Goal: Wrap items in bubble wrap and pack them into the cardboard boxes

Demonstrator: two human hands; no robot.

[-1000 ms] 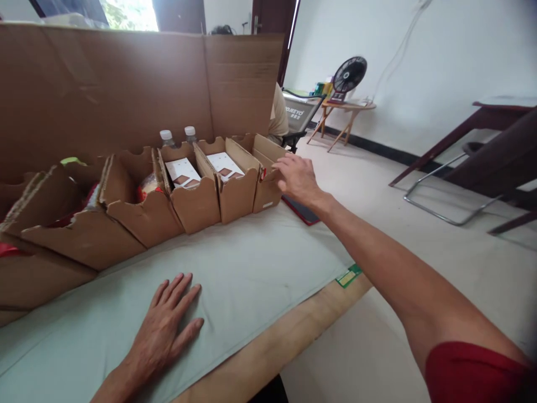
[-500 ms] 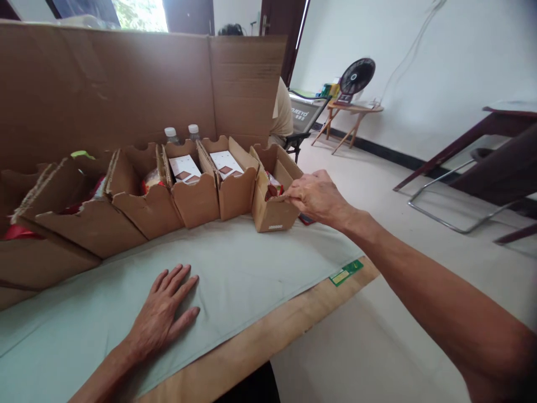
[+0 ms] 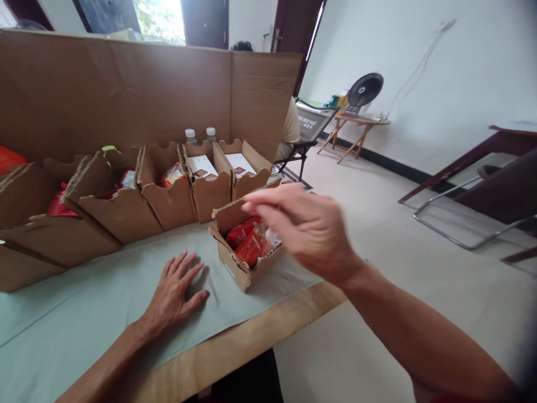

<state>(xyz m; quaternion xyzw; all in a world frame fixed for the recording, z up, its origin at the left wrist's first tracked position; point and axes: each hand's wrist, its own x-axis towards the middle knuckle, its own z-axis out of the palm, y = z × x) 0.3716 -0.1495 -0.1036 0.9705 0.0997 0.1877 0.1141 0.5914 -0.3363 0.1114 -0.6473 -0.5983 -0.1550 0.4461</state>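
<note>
My left hand (image 3: 178, 291) lies flat on the pale green cloth (image 3: 126, 296), fingers spread, holding nothing. My right hand (image 3: 308, 229) is above a small cardboard box (image 3: 235, 268), its thumb and fingers drawn together in a pinch near the box's far wall. Whether anything sits between those fingertips I cannot make out. Red packets (image 3: 251, 246) and a whitish one fill the box, which stands turned at an angle, out in front of the row. The hand covers its right end.
Several open cardboard bins (image 3: 168, 201) form a row, some with packets, two with white boxes (image 3: 201, 166). Behind them rises a tall cardboard panel (image 3: 159, 95) with two capped bottles (image 3: 211, 134) before it. The table's wooden edge (image 3: 251, 330) runs in front. A seated person's sleeve (image 3: 290, 123) shows beyond.
The box at the row's right end has come forward and turned, exposing its red packets. My right hand moved nearer, from the box's edge to above it. My left hand stays flat.
</note>
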